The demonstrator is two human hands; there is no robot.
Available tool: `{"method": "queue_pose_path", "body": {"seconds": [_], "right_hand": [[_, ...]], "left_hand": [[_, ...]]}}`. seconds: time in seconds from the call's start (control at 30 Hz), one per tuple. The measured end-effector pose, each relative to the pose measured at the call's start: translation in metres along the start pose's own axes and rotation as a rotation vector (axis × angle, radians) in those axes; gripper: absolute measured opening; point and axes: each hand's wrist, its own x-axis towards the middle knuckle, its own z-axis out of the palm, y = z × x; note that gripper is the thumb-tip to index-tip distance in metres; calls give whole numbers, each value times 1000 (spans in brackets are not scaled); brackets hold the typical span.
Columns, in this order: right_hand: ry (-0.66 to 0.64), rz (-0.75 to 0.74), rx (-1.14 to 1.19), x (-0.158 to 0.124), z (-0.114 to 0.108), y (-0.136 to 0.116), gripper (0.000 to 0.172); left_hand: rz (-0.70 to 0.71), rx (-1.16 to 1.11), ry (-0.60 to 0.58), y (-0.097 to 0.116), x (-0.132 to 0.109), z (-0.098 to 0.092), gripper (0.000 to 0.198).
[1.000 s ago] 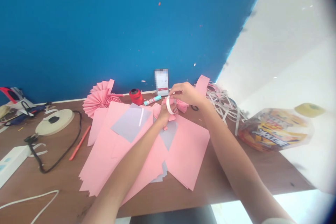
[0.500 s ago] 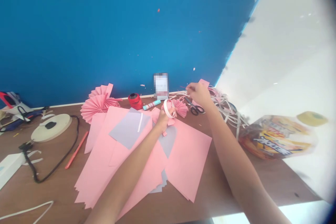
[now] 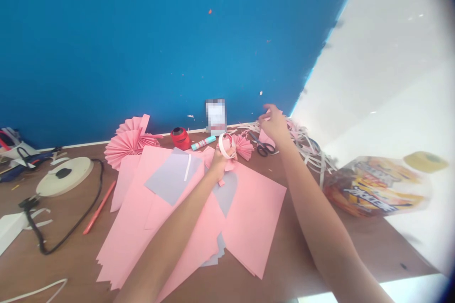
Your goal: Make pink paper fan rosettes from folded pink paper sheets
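My left hand (image 3: 219, 164) is closed around a roll of double-sided tape (image 3: 222, 147), a white ring held upright above the pink sheets. Just behind it lies a pleated pink paper fan (image 3: 244, 147). My right hand (image 3: 275, 125) is raised near the wall, fingers apart, and nothing shows in them. Below that hand are black scissors (image 3: 263, 150) and a small pink piece of paper (image 3: 266, 138). Pink paper sheets (image 3: 254, 208) spread under my left forearm, with a grey-lilac sheet (image 3: 168, 177) on top bearing a white strip.
Tangled white strips (image 3: 309, 144) lie in the right corner beside a snack bag (image 3: 377, 189). A glue stick (image 3: 204, 142), red ribbon roll (image 3: 180, 138) and larger pink fans (image 3: 124, 144) line the back. At left are a red pen (image 3: 99, 207) and a white disc-shaped device (image 3: 67, 180) with black cord.
My right hand has shifted slightly right, and its fingers have spread from a pinch. My left hand keeps the tape in nearly the same place. The view has moved slightly.
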Motion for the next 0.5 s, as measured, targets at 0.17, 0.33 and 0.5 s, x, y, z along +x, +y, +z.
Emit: {"method": "queue_pose_path", "body": {"seconds": [0.17,0.33,0.5], "right_hand": [[-594,-135,346,-21,13,-37,22],[-638,-164,352,-41,21,-61,24],[-520,96,503,-40,20,-64,4]], "left_hand": [[-23,11,78,1,-2,-1,23],[8,70,131,-4,-2,-4,18],[-33,42,88,1,-5,-1,26]]}}
